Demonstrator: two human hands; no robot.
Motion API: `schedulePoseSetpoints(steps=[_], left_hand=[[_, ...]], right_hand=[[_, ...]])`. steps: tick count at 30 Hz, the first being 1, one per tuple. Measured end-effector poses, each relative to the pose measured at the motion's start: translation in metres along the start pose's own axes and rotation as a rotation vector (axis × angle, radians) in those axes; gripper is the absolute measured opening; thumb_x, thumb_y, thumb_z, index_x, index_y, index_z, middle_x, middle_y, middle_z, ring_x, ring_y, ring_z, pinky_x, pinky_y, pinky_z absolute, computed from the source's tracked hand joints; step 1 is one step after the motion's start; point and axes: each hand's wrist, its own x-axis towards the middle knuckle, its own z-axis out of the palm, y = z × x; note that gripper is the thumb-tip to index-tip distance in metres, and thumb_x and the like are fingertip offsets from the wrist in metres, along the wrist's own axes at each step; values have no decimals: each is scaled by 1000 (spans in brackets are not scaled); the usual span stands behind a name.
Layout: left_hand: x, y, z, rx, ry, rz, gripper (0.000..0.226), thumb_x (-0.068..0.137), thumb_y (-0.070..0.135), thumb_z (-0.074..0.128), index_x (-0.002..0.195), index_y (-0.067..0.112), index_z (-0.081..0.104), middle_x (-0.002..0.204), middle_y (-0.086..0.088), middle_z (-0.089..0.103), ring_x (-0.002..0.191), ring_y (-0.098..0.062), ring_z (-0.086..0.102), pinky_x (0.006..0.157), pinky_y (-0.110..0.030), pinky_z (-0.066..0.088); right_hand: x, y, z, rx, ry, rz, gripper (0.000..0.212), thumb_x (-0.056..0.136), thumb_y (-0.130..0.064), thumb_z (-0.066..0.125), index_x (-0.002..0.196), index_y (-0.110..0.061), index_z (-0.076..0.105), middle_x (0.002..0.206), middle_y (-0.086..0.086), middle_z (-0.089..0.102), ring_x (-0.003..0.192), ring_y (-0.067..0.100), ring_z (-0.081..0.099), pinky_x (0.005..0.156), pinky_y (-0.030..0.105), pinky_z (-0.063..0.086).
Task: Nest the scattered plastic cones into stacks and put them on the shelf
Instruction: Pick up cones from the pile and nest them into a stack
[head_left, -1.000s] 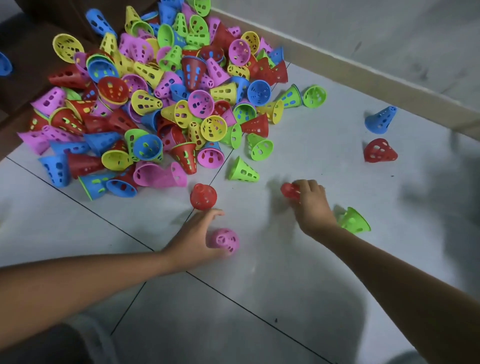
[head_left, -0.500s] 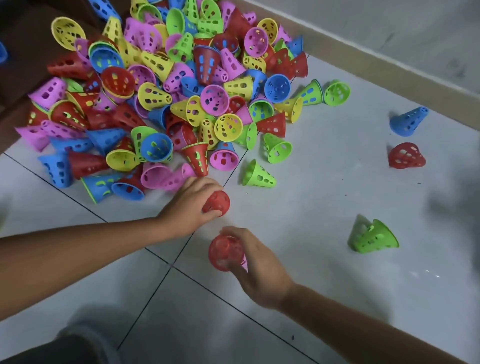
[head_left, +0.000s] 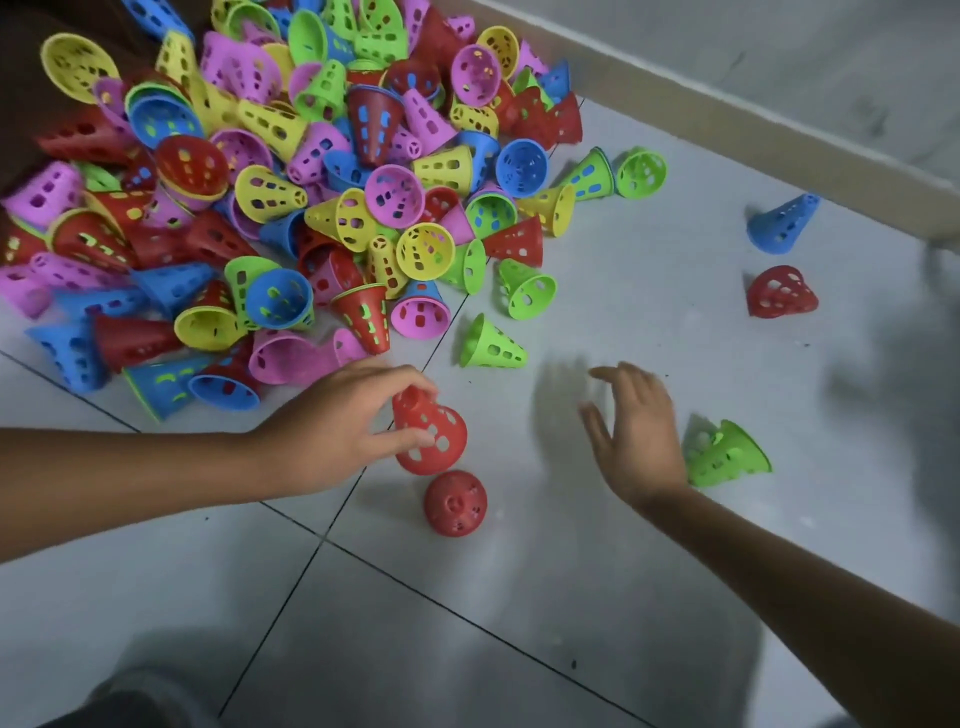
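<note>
Here, the left hand (head_left: 332, 431) grips a red cone (head_left: 427, 435) by its narrow end, thumb and fingers curled round it, with the wide rim turned toward the viewer. A second red cone (head_left: 455, 503) stands on the tiled floor (head_left: 597, 597) just near of the held one; whether the two touch cannot be told. The right hand (head_left: 636, 431) hovers to the right with fingers spread and relaxed, holding nothing. A green cone (head_left: 724, 454) lies on its side just beside the right wrist. Another green cone (head_left: 491, 345) lies on its side between the hands and the heap. The heap of mixed cones (head_left: 291, 182) in red, yellow, blue, pink and green fills the far left of the floor. Well apart at the far right lie a blue cone (head_left: 782, 224) and a lone red cone (head_left: 781, 292), close to the skirting board (head_left: 753, 124).
</note>
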Motion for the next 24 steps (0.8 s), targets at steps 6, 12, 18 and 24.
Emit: schedulePoseSetpoints(steps=[6,12,18,24], left_hand=[[-16,30,20,30,-126,41,41,81,52,75,118,41,60,110,21,54,107,10,49,93,-8,37],[-21,34,54,47,-169,11,42,79,47,78,115,40,58,107,20,55,106,9,47,95,-20,44],[-19,25,68,79,-228,0,41,79,41,79,113,39,58,107,21,57,108,4,48,94,-28,48],[-21,19,84,106,-180,-13,45,77,40,80,114,39,55,111,19,59,111,-2,50,95,-32,48]], right_hand=[[-16,56,-39,-200,200,402,53,91,-34,64,137,-19,42,147,8,43,142,30,30,117,54,15],[-35,63,-28,165,253,1119,99,79,-53,76,152,-16,20,158,16,22,141,39,27,112,57,29],[-36,71,-25,218,107,1116,84,79,-39,80,144,-14,35,138,18,47,129,38,43,105,53,42],[-43,56,-33,248,31,802,70,82,-22,78,139,-12,39,139,12,37,110,32,55,91,37,46]])
